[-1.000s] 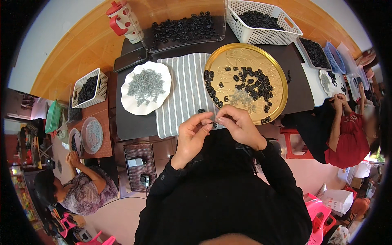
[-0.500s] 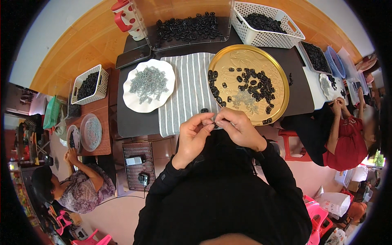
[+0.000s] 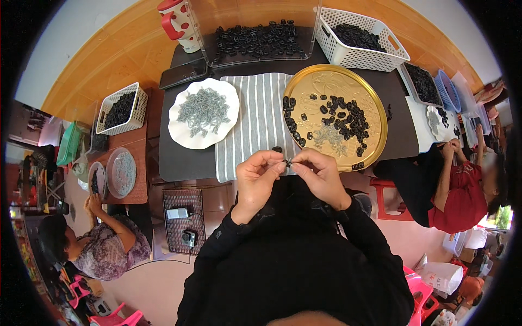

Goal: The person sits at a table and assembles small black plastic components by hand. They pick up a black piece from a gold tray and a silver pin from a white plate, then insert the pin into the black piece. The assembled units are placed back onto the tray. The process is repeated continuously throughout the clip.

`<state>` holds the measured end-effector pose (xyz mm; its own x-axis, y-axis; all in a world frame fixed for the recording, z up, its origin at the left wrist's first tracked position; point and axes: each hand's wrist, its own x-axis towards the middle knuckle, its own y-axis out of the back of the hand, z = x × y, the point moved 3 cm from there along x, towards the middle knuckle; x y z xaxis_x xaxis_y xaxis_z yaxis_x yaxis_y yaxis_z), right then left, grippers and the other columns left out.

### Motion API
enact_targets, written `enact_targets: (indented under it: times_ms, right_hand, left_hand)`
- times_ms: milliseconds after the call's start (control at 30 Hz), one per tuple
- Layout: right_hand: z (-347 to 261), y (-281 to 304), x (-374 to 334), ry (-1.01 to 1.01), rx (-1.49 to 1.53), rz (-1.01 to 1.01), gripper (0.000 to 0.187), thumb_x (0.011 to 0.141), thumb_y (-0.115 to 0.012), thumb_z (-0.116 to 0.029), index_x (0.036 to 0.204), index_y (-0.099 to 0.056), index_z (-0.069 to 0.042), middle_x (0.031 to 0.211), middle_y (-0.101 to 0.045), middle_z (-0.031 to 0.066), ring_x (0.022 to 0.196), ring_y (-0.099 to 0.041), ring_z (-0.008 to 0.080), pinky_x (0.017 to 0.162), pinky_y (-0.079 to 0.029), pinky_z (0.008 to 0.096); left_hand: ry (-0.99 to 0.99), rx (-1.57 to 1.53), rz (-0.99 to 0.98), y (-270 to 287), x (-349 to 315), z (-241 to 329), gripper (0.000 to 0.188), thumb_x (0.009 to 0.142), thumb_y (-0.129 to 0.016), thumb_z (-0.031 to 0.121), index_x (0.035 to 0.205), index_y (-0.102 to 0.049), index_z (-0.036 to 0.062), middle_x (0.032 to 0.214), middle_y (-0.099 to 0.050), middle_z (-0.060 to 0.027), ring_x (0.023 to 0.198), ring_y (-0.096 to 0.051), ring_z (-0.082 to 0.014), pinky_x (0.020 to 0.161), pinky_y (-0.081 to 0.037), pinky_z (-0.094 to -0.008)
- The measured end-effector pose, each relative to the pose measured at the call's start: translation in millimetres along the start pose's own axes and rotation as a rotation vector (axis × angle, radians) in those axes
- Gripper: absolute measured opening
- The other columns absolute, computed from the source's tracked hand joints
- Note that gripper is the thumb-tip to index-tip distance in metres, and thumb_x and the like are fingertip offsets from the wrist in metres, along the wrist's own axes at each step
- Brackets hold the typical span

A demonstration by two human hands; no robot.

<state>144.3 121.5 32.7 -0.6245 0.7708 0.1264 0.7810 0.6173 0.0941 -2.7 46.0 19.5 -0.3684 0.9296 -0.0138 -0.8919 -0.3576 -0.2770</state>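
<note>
The left hand (image 3: 255, 182) keeps a narrow grip, thumb and forefinger pinched on a small dark piece (image 3: 287, 162). The right hand (image 3: 322, 176) meets it at three o'clock, fingertips close together; from where I stand I cannot tell what, if anything, they hold. Only the fingertips are used, presumably because the piece is so tiny.

Just off the left fingertips, at eleven o'clock, a loose black piece (image 3: 278, 149) lies near the edge of a striped cloth (image 3: 253, 119), which perhaps stops little things skidding on the table (image 3: 176, 163).

At one o'clock a round golden tray (image 3: 326, 81) carries black pieces (image 3: 352, 120), thickest toward its three o'clock side, with a small heap of translucent bits (image 3: 329, 136) near its lower rim. At ten o'clock a wavy-rimmed white plate (image 3: 177, 130) holds a bigger mound of grey pieces (image 3: 202, 111). The pair seem set so each hand has one within easy reach.

Farther out, toward twelve o'clock, a clear box (image 3: 255, 13) holds a crowd of black pieces, and past the tray a perforated white basket (image 3: 348, 57) is heaped with black ones too.
</note>
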Motion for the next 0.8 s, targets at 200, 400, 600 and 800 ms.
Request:
enact_targets:
  times_ms: [200, 400, 600, 800]
  right_hand:
    - [6, -21, -1, 0.074, -0.029, 0.163, 0.004, 0.088, -0.064, 0.0, 0.087, -0.061, 0.002, 0.077, -0.057, 0.002, 0.068, -0.051, 0.0073, 0.06, -0.041, 0.0233]
    - [-2, -34, 3, 0.3, -0.275, 0.225, 0.003, 0.085, -0.062, 0.005, 0.087, -0.06, 0.003, 0.074, -0.055, 0.009, 0.065, -0.054, 0.0194, 0.058, -0.041, 0.0293]
    - [-5, -34, 6, 0.299, -0.272, 0.145, 0.007, 0.084, -0.059, 0.007, 0.089, -0.061, 0.003, 0.075, -0.056, 0.0118, 0.067, -0.056, 0.0244, 0.06, -0.043, 0.0315]
    - [-4, -16, 19, 0.289, -0.436, 0.213, 0.012, 0.082, -0.058, 0.009, 0.092, -0.061, 0.002, 0.079, -0.058, 0.0147, 0.069, -0.058, 0.0293, 0.062, -0.046, 0.0343]
  left_hand:
    - [-0.168, 0.074, 0.094, 1, 2, -7, 0.015, 0.086, -0.066, -0.005, 0.101, -0.07, -0.0027, 0.087, -0.066, -0.0033, 0.072, -0.056, -0.006, 0.064, -0.046, -0.0194]
    - [-0.19, 0.114, 0.071, 1, -2, -1, 0.016, 0.089, -0.063, -0.003, 0.104, -0.069, -0.0045, 0.094, -0.066, -0.006, 0.078, -0.057, -0.0077, 0.067, -0.046, -0.0204]
    - [-0.135, 0.013, 0.02, 15, 2, -8, 0.014, 0.091, -0.062, -0.002, 0.102, -0.07, -0.004, 0.093, -0.066, -0.0058, 0.077, -0.057, -0.0083, 0.066, -0.046, -0.0203]
    - [-0.032, -0.046, 0.046, 28, 5, -9, 0.01, 0.091, -0.062, 0.001, 0.096, -0.069, -0.0043, 0.081, -0.068, -0.0075, 0.066, -0.059, -0.0089, 0.059, -0.046, -0.0207]
